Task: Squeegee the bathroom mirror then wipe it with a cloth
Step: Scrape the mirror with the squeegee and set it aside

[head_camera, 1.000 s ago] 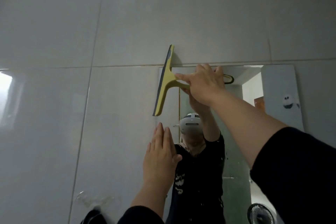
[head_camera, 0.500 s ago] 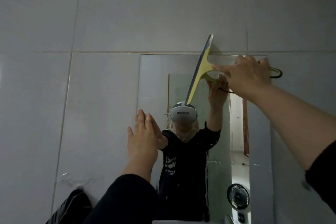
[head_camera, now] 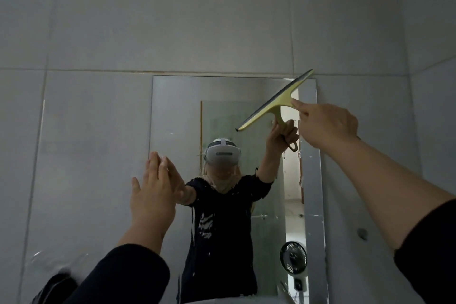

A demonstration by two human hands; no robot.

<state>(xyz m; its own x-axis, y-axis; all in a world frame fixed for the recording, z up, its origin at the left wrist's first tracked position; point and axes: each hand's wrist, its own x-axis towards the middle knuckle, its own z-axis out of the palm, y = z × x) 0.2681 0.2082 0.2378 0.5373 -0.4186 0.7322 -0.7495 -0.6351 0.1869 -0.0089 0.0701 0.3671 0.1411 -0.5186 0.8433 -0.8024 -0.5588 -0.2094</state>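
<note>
Yellow-green squeegee [head_camera: 275, 101] lies tilted across the upper right corner of the mirror [head_camera: 177, 111], blade end reaching the top edge. Right hand [head_camera: 328, 126] holds its handle, index finger extended along the head, other fingers curled (grip partly hidden). Left hand [head_camera: 154, 192] rests flat at the mirror's left edge, fingers pressed together. Grey tiled wall [head_camera: 98, 32] surrounds.
</note>
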